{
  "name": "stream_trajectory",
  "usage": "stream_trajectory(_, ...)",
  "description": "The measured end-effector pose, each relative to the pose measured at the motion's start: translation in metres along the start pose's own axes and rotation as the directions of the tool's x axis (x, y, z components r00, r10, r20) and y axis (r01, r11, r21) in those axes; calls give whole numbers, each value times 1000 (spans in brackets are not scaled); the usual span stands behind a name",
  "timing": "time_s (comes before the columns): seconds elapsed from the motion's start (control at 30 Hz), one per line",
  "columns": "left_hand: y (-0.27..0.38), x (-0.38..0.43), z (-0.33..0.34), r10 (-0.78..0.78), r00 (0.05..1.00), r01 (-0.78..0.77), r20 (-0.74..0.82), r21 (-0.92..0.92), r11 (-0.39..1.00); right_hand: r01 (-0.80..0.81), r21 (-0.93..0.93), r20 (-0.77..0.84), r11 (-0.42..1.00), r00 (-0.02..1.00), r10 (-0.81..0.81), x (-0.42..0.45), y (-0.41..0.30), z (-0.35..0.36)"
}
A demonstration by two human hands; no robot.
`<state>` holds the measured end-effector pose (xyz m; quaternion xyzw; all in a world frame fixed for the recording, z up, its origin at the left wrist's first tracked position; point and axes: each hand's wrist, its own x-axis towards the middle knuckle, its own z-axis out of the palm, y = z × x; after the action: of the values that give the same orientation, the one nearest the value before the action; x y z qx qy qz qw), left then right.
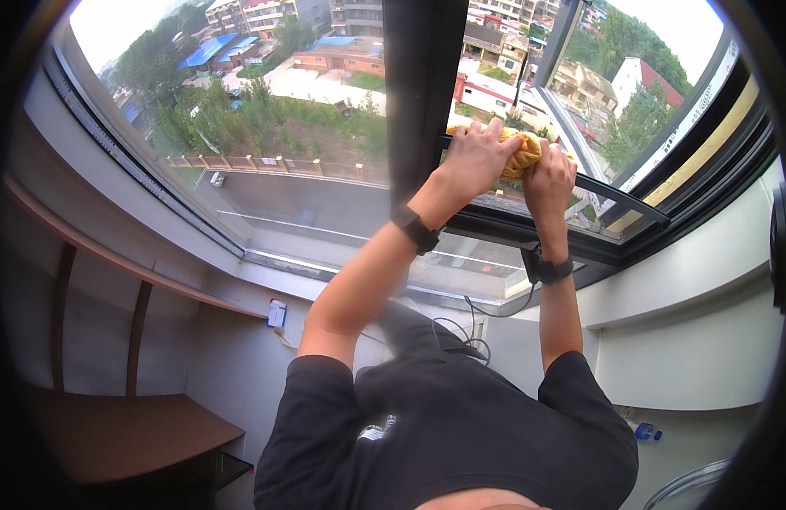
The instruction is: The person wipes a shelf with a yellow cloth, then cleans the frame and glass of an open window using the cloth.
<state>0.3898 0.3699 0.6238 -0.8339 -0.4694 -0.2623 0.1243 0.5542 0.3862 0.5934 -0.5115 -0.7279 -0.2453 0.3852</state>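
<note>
A bunched yellow-orange cloth (523, 159) is gripped between my two hands at the open part of the window. My left hand (479, 156) lies over the cloth's left portion, close to the dark upright window frame (418, 95). On the cloth's right end, my right hand (551, 182) has its fingers curled around it. Both hands are at a dark horizontal bar (622, 201) that crosses the opening; whether the cloth wraps the bar is hidden by the fingers. Each wrist wears a black strap, and a cable (507, 312) runs down from the right one.
A tilted-out window sash (552, 44) stands beyond the opening, with buildings and trees far below. Fixed glass (271, 140) fills the left. A brown shelf (144, 440) is at lower left, a small blue-white box (276, 313) on the ledge, a blue-capped bottle (646, 433) at lower right.
</note>
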Motion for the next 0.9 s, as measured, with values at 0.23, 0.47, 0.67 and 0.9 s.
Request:
stream_trajectory(0.23, -28, -17, -9, 113, 994, -113, -4, 14, 993, -15, 109, -70, 994, 997, 23, 7, -48, 18)
stream_trajectory(0.47, -12, -9, -10, 112, 992, -117, 54, 111, 987, 37, 178, -51, 983, 998, -28, -3, -26, 10)
stream_trajectory(0.67, 40, 29, 13, 205, 973, -221, 110, 161, 962, 19, 147, -78, 989, 997, -7, -15, 41, -11)
stream_trajectory(0.9, 136, 94, 59, 266, 959, -271, 100, 45, 961, -23, 80, -27, 996, 999, 26, -35, 163, -43)
